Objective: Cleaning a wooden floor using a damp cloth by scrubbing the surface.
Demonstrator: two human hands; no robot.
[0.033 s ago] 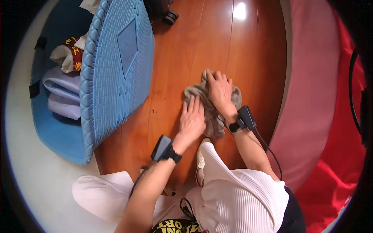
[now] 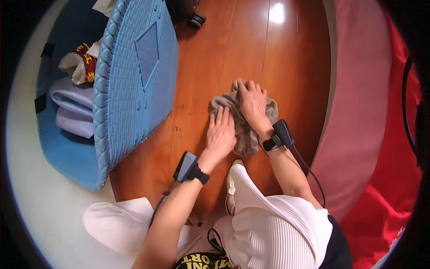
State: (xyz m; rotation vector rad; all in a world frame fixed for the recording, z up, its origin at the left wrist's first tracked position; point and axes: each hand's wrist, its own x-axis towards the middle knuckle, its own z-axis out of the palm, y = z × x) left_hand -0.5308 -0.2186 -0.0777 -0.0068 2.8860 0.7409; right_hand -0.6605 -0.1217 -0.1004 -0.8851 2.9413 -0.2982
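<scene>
A crumpled grey-brown cloth [image 2: 245, 142] lies on the wooden floor in front of me. My left hand [image 2: 220, 136] rests on its left side, palm down, with the fingers stretched out flat. On the cloth's upper right part is my right hand [image 2: 254, 105], its fingers bent over the fabric and closed on it. Part of the cloth is hidden beneath both hands. Each wrist carries a dark strapped device [image 2: 283, 134] with a cable.
A blue woven-pattern plastic bin [image 2: 134, 85] with bags and folded pale fabric inside stands at the left. Pink and red fabric [image 2: 358, 98] borders the floor [image 2: 197, 85] at the right. A dark object with a wheel [image 2: 196, 20] is at the far end. My shoe [image 2: 231, 188] is near the cloth.
Both hands and the cloth have shifted very slightly away from me. The hands keep their contact with the cloth.
</scene>
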